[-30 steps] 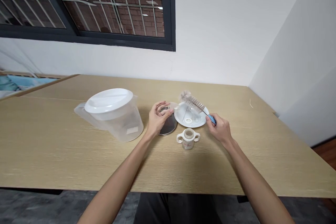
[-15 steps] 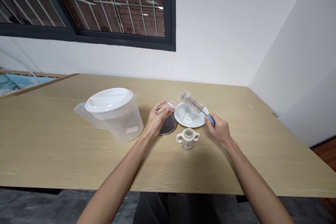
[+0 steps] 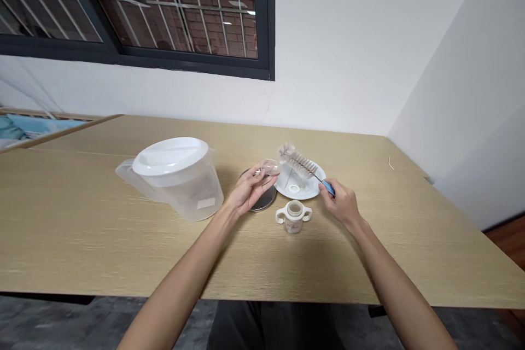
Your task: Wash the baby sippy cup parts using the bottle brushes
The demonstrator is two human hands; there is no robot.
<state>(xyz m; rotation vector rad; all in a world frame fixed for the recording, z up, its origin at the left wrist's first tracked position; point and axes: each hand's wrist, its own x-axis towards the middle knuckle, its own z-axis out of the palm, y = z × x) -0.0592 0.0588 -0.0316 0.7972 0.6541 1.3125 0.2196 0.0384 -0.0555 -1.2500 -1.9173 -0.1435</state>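
My left hand (image 3: 253, 185) is closed, its fingers round a small clear plastic cap (image 3: 270, 166) held above a dark round metal-rimmed container (image 3: 266, 200). By its blue handle, my right hand (image 3: 341, 200) grips a bottle brush (image 3: 302, 164). The pale bristles point left and hover over a white dish (image 3: 312, 190), with a small white ring (image 3: 294, 189) lying in it. Nearer to me, a small baby bottle (image 3: 293, 223) with two white handles stands upright and uncapped between my hands. Part of the dark container is hidden behind my left hand.
A translucent pitcher (image 3: 192, 186) with a white lid stands to the left on the wooden table (image 3: 115, 240). A thin white strip (image 3: 391, 163) lies at the far right. Behind the table are a white wall (image 3: 328, 65) and a barred window (image 3: 172, 5).
My left hand has turned palm up, and the clear cap has tilted with it. The brush in my right hand has shifted very slightly left.
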